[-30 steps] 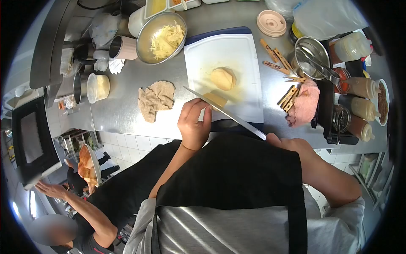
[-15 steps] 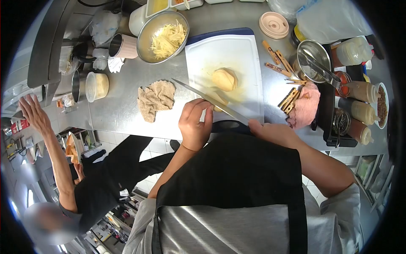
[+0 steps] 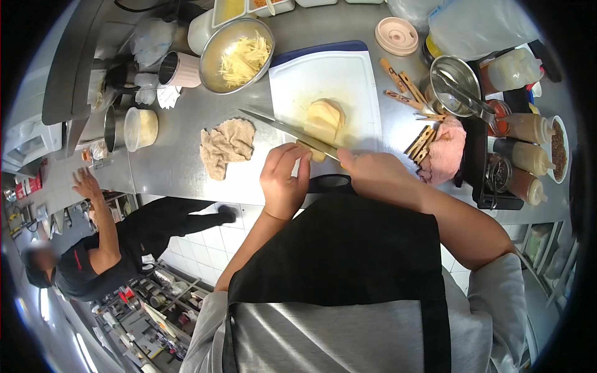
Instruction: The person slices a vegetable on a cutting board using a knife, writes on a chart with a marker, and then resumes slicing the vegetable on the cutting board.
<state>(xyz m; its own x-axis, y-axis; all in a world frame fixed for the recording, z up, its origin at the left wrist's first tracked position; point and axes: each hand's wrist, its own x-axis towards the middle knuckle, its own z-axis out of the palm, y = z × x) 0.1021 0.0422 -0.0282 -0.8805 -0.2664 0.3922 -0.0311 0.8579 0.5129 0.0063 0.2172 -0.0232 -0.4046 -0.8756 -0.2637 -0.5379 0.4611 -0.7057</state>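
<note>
My right hand (image 3: pixel 371 176) is wrapped round the handle end of a long knife (image 3: pixel 286 128), whose blade points up and left across the white cutting board (image 3: pixel 364 81). Under the blade lies a pale yellow slice (image 3: pixel 316 152), near the board's lower left edge. The curled fingers of my left hand (image 3: pixel 283 177) press on that slice, beside the blade. A larger pale yellow peeled piece (image 3: pixel 325 117) sits on the board just above the knife. Left of the board, a steel bowl (image 3: pixel 214 81) holds thin yellow strips (image 3: pixel 244 59).
A beige cloth (image 3: pixel 227 146) lies left of the board. Wooden clothespins (image 3: pixel 404 96), a pink cloth (image 3: pixel 444 152), a steel pot with tongs (image 3: pixel 455 84) and sauce bottles (image 3: pixel 525 155) are on the right. A co-worker (image 3: pixel 118 248) is at the far left.
The knife and my right hand have moved left and closer to my left hand. The co-worker has moved farther away, lowering a raised arm; the plate of food beside them is out of sight.
</note>
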